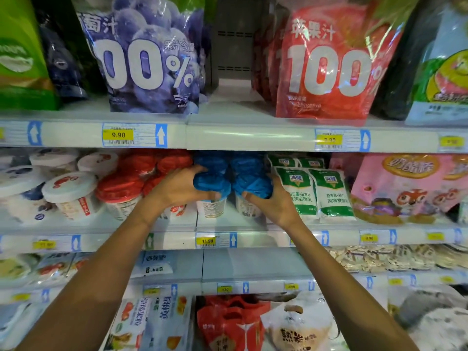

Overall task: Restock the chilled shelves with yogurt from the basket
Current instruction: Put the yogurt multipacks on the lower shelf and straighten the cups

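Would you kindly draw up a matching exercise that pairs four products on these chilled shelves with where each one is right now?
Column A
1. left blue-topped yogurt cup
2. right blue-topped yogurt cup
3. purple grape juice pouch
4. green-and-white fermented milk pouches

Column B
a. standing on the upper shelf
b. gripped by the right hand
c. on the middle shelf, just right of the right hand
d. gripped by the left hand

Pairs: 1-d, 2-b, 3-a, 4-c

Purple pouch (pixel 149 59) and red pouch (pixel 329 67) read "100%"; upper price tag (pixel 118 135) reads "9.90", lower price tag (pixel 207 241) "11.90".
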